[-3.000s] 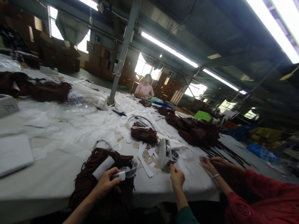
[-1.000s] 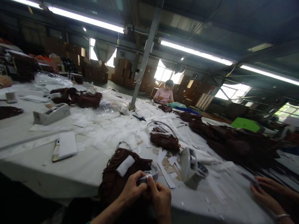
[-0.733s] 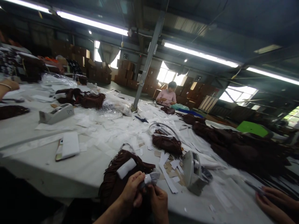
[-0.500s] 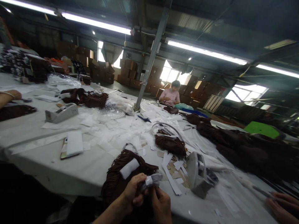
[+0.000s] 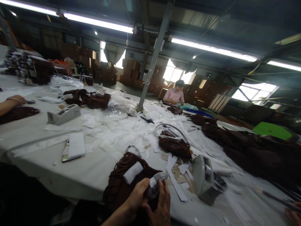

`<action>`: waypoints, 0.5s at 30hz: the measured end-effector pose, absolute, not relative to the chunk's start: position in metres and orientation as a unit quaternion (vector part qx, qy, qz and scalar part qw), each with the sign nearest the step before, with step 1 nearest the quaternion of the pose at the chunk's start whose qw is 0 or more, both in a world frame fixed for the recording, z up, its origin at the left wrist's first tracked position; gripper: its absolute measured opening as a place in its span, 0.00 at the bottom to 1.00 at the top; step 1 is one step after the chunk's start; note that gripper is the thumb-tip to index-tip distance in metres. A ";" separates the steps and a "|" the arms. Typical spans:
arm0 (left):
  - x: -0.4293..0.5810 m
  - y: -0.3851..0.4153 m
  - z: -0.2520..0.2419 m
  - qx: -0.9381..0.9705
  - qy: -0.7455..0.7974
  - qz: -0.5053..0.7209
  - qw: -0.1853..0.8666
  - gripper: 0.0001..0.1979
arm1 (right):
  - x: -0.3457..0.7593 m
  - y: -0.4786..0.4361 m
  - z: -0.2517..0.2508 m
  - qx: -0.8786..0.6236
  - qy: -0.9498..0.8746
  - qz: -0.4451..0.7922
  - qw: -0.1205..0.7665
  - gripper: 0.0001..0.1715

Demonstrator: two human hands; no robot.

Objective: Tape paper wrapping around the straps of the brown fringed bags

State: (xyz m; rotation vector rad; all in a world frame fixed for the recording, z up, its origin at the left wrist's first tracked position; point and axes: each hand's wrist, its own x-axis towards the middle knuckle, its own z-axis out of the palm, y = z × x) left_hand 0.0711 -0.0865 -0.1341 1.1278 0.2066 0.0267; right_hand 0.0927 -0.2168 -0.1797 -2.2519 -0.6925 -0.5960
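A dark brown fringed bag (image 5: 115, 180) lies in front of me at the table's near edge, with a rolled white wrap (image 5: 133, 172) on it. Beside that roll, both hands hold a strap wrapped in greyish-white film (image 5: 154, 185). My left hand (image 5: 137, 196) pinches its left side between thumb and fingers. On the other side my right hand (image 5: 161, 201) grips it, fingers lengthwise along the film and thumb below. The strap's far end is partly covered by my fingers. A grey tape dispenser (image 5: 204, 180) stands to the right of my hands.
Paper and cardboard strips (image 5: 177, 175) lie beside the dispenser. Beyond is another fringed bag (image 5: 175, 147). A phone under white paper (image 5: 74, 146) and a second dispenser (image 5: 64, 114) are leftward. Co-workers' hands show at left (image 5: 18, 99) and right (image 5: 293, 216); one person (image 5: 174, 94) sits across.
My right hand has opened out from a curled pinch, its fingers now stretched along the wrapped strap. My left hand keeps its hold. The view has shifted slightly.
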 end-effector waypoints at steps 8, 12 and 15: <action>0.120 -0.011 -0.081 0.786 0.056 0.155 0.595 0.14 | 0.130 -0.208 -0.209 -0.873 -0.284 -0.203 0.340 0.36; 0.166 0.017 -0.059 0.800 0.062 0.164 0.573 0.15 | 0.138 -0.199 -0.205 -0.872 -0.279 -0.207 0.344 0.35; 0.191 0.032 -0.055 0.815 0.054 0.146 0.558 0.16 | 0.141 -0.199 -0.205 -0.873 -0.268 -0.212 0.348 0.36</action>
